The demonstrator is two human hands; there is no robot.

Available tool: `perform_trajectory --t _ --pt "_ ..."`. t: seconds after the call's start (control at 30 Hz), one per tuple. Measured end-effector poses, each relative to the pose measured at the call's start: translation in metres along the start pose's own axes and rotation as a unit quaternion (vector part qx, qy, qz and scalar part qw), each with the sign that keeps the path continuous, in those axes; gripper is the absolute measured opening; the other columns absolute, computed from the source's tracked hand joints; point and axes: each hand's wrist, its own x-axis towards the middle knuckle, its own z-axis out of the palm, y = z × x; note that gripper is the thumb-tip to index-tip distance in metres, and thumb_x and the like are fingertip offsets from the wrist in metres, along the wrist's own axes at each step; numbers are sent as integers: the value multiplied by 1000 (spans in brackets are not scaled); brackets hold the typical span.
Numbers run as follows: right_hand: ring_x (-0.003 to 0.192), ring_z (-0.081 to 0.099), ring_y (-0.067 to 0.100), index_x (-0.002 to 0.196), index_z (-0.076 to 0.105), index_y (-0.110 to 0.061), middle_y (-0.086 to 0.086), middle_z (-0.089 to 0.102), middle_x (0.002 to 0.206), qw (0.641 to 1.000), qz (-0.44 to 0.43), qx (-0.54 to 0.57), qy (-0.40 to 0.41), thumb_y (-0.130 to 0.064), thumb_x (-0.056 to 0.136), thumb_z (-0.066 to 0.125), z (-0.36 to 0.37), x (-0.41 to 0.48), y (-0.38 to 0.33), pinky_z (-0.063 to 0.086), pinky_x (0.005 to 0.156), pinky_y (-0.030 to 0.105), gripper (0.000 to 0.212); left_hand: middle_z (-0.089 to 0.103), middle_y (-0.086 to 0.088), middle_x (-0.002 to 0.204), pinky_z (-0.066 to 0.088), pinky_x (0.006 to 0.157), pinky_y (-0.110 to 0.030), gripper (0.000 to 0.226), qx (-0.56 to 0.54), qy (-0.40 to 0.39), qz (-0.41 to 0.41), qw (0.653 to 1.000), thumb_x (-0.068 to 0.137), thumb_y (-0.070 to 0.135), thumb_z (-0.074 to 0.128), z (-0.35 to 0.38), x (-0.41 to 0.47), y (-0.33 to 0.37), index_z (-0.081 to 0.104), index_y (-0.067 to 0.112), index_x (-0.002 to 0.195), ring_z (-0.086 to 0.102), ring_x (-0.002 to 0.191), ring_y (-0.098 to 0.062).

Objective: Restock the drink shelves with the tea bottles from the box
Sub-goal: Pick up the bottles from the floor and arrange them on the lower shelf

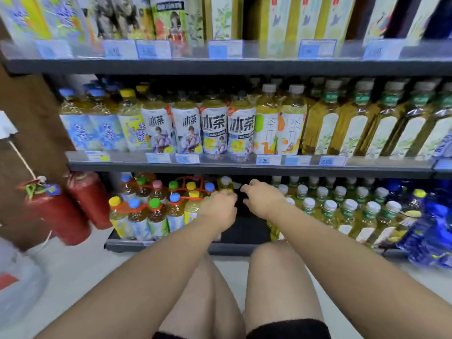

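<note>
We see a pale-yellow plastic tea bottle (pixel 225 185) capped whitish, a red cylindrical fire extinguisher (pixel 57 216), orange plastic bottle carriers (pixel 137 208), and dark grey metal shelves (pixel 244 166).

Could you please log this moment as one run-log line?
left hand: grips tea bottle | right hand: empty, beside it | place: bottom shelf

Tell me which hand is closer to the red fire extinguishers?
Left. The left hand sits right of the red fire extinguishers, holding a tea bottle; the right hand lies farther right.
</note>
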Motion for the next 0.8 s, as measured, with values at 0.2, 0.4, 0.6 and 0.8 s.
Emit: perform_trajectory --t 0.2,0.4,0.6,0.8 --pt "112 57 36 133 54 -17 13 53 123 992 -121 8 30 -25 99 47 -62 31 -123 51 87 45 36 57 -10 120 48 81 -42 31 61 26 -86 994 96 30 49 -76 -81 -103 56 17 124 58 112 -35" --pt "107 59 35 121 61 -20 13 57 118 961 -275 -15 6 -31 95 52 -98 50 -250 52 85 46 30 60 -5 114 50 81 -40 27 36 48 -214 975 95 36 49 -103 -174 -199 62 22 115 61 109 -32" --pt "110 60 30 123 64 -16 9 66 118 918 -382 -62 -91 -27 93 57 -64 46 -323 49 89 34 33 60 -6 122 51 90 -40 30 -31 12 -284 958 95 33 49 -41 -240 -246 62 22 119 58 114 -32" --pt "118 55 28 130 57 -17 6 56 131 895 -352 -76 -262 -32 89 65 70 19 -350 46 90 33 45 54 -7 128 49 93 -41 36 -106 -128 -287 943 98 38 49 68 -284 -245 56 22 129 54 119 -30"
